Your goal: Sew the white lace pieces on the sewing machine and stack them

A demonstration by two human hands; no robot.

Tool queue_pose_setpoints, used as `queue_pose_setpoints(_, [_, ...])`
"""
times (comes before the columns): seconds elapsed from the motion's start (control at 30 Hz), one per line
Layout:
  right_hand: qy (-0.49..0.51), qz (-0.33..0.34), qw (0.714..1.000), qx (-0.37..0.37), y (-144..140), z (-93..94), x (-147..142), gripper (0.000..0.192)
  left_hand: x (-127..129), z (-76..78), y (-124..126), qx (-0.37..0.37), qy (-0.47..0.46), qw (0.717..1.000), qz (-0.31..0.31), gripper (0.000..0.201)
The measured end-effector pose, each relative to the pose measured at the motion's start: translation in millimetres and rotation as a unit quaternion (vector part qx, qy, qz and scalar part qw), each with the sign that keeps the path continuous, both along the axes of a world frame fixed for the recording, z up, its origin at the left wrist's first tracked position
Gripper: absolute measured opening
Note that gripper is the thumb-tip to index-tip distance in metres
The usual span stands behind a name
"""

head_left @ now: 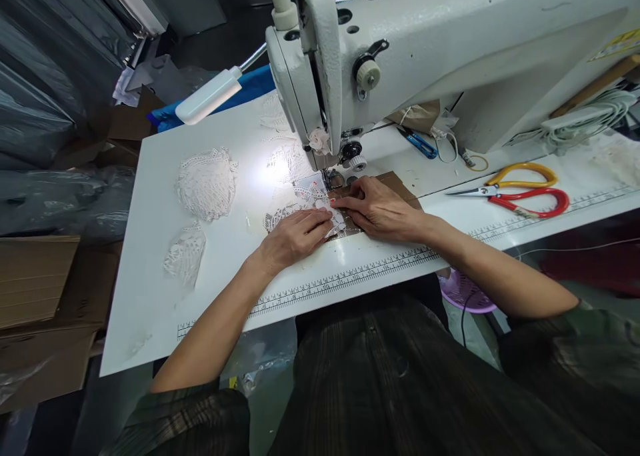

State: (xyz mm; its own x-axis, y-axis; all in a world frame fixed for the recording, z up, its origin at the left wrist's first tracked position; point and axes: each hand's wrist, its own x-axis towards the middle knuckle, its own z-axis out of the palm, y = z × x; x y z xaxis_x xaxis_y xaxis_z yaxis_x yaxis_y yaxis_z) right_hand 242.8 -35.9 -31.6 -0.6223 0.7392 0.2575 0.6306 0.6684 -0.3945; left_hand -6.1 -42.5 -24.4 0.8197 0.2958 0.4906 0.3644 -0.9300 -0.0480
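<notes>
A white industrial sewing machine (pixel 450 49) stands on a white table (pixel 160 256). Under its presser foot (pixel 334 178) lies a piece of white lace (pixel 300 199) on a brown card piece (pixel 395 183). My left hand (pixel 293 237) rests flat on the lace just in front of the needle, fingers pressing it down. My right hand (pixel 383 209) lies beside it on the brown card, fingertips touching the lace edge. Both hands meet right below the presser foot.
Two loose lace pieces (pixel 207 183) (pixel 185 256) lie on the table's left side. Yellow-handled scissors (pixel 520 175) and red-handled scissors (pixel 530 203) lie at right, blue snips (pixel 420 144) behind. A lamp (pixel 207 96) lights the needle area. Cardboard boxes (pixel 35 283) stand at left.
</notes>
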Motion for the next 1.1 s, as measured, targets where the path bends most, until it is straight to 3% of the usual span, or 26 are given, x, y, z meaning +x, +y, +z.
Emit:
queue_pose_setpoints(0.23, [0.099, -0.026, 0.989, -0.11, -0.9, 8.4, 9.1, 0.045, -0.6, -4.1, 1.7, -0.015, -0.037, 0.999, 0.009, 0.008])
queue_pose_setpoints(0.4, [0.115, -0.036, 0.989, -0.091, -1.9, 7.5, 7.7, 0.043, -1.7, -4.9, 3.1, -0.027, -0.055, 0.998, 0.01, 0.01])
queue_pose_setpoints(0.67, [0.057, 0.041, 0.996, -0.059, -6.4, 10.9, 6.2, 0.042, -2.7, -6.7, 3.6, -0.051, -0.026, 0.998, 0.038, 0.017])
queue_pose_setpoints(0.8, [0.036, 0.041, 0.998, -0.036, -5.7, 7.7, 5.4, 0.042, -2.3, -2.9, 2.3, -0.034, -0.015, 0.998, 0.048, 0.021])
queue_pose_setpoints(0.9, [0.035, 0.03, 0.999, -0.029, -6.4, 5.1, 4.9, 0.041, -3.8, 1.5, 0.9, -0.008, -0.057, 0.993, 0.102, 0.036])
queue_pose_setpoints(1.0, [0.037, 0.025, 0.999, -0.029, -7.9, 4.4, 4.1, 0.042, -4.6, 4.2, 0.4, -0.007, -0.091, 0.982, 0.165, 0.037])
queue_pose_setpoints(1.1, [0.039, 0.019, 0.999, -0.028, -9.6, 4.7, 3.1, 0.042, -3.6, 4.8, 1.3, -0.04, -0.051, 0.985, 0.163, 0.036])
